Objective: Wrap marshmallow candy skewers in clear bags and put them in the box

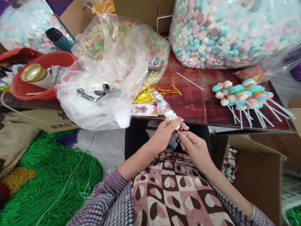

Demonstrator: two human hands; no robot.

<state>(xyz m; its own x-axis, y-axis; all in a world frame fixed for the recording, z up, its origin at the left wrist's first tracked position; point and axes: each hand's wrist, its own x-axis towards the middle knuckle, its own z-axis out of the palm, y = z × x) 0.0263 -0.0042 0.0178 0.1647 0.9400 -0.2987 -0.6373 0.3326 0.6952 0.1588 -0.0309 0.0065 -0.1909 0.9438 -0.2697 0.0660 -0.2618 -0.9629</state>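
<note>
My left hand (pixel 166 133) is closed around a candy skewer (pixel 171 116) that sits partly inside a clear printed wrapper sleeve (pixel 160 102). My right hand (pixel 194 146) pinches the white stick (pixel 178 131) at the skewer's lower end. Both hands are held just in front of the edge of the dark red wooden table (pixel 199 103), above my lap. A pile of finished pastel candy skewers (pixel 242 94) with white sticks lies on the table to the right. Gold twist ties (pixel 150 94) are scattered behind the wrapper.
A huge clear bag of pastel candy discs (pixel 225 31) fills the back right. Crumpled bags of colourful candy rings (pixel 122 53) sit at centre-left, beside a red basin (pixel 42 75) holding tape rolls. A cardboard box (pixel 256 172) stands at lower right. Green bead strings (pixel 51 175) cover the floor on the left.
</note>
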